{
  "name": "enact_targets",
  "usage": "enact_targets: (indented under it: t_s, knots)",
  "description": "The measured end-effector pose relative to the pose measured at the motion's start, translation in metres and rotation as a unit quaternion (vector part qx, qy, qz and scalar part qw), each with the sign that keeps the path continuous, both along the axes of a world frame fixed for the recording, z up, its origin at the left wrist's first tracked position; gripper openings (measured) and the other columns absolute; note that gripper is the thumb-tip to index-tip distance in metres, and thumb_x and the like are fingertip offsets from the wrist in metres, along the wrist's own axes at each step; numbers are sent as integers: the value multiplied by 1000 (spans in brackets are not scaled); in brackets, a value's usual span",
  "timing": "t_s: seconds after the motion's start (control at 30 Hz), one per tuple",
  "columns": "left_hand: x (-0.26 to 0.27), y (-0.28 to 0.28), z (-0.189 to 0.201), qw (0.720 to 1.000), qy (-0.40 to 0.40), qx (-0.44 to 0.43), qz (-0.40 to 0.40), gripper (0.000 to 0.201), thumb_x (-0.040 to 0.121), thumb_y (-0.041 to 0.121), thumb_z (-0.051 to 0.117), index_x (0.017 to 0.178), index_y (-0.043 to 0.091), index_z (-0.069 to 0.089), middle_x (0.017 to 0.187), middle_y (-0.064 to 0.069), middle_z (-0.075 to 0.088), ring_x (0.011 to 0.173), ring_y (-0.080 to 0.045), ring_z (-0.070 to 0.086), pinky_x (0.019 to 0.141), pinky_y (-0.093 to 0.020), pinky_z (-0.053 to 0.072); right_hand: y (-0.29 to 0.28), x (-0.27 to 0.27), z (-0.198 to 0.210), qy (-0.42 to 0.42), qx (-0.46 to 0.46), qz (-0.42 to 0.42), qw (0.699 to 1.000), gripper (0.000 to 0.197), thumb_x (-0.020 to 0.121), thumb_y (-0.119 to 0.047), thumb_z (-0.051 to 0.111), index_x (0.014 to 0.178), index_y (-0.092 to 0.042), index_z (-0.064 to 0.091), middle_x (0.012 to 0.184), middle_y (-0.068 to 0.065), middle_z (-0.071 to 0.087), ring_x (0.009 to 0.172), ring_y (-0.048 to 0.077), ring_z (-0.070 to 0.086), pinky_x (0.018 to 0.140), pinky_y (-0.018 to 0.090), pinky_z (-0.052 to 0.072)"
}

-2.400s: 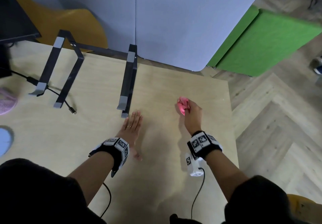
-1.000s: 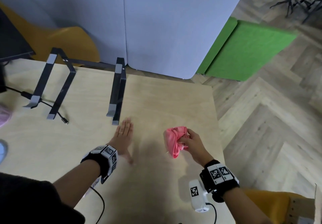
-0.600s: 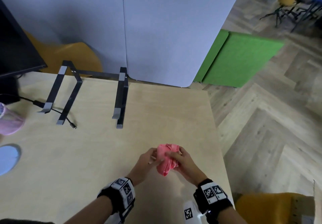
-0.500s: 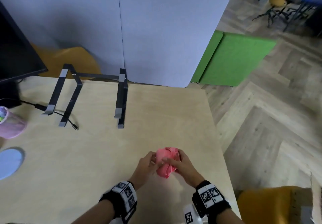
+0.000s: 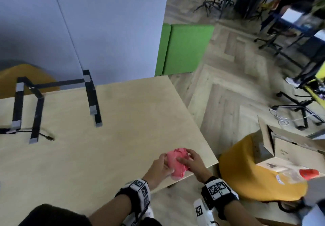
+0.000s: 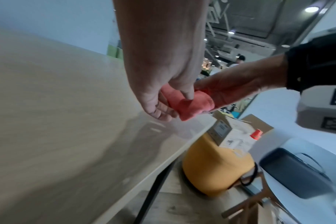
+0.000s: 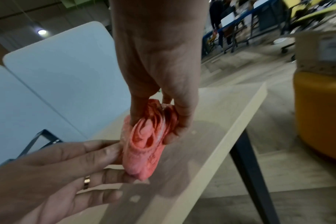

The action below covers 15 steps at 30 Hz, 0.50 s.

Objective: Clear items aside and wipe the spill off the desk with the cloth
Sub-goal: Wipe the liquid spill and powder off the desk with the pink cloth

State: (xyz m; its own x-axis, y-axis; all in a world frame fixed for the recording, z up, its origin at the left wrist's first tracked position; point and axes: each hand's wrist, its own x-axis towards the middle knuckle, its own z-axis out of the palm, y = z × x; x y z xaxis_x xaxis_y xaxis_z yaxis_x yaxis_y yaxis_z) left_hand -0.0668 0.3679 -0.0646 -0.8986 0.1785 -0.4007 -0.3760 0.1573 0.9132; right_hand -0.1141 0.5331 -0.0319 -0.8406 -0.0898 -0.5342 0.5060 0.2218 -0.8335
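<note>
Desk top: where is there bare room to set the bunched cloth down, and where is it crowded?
Bare wood lies between the black stand and the hands, and along the desk toward its right edge. The far left is crowded by the stand's legs and a cable. Both hands grip the pink cloth at the near right corner.

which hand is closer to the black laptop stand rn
Left. The left hand is on the stand's side of the pink cloth; the right hand is on the far side, by the desk's edge.

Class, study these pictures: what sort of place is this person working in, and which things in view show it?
Probably an open-plan office or shared workspace: a light wooden desk against a grey partition screen, a black laptop stand on it, and wheeled office chairs and further desks across the wood floor.
</note>
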Motion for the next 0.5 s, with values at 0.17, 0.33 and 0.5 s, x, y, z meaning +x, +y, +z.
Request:
enact_targets:
  t_s: [0.17, 0.33, 0.5]
  knots:
    - [-31, 60, -5, 995, 65, -47, -60, 65, 79, 39, 71, 131, 34, 32, 118, 7, 61, 102, -3, 63, 92, -24, 53, 42, -23, -6, 27, 113, -61, 991, 52, 78, -21, 73, 120, -5, 47, 116, 11, 58, 101, 28, 60, 77, 35, 54]
    - [-72, 88, -7, 985, 111, -108, -82, 53, 92, 14, 57, 139, 16, 32, 127, -6, 55, 107, -13, 56, 88, -14, 43, 59, -50, -9, 34, 162, -88, 982, 54, 81, -27, 71, 122, -1, 47, 116, 15, 62, 96, 25, 61, 85, 39, 54]
    - [-90, 96, -16, 975, 103, -182, -71, 62, 86, 6, 57, 141, 12, 29, 125, -15, 52, 112, -27, 56, 96, -40, 47, 55, -63, -16, 22, 194, -75, 978, 46, 85, -27, 66, 118, -1, 48, 100, 6, 56, 89, 20, 56, 77, 29, 48]
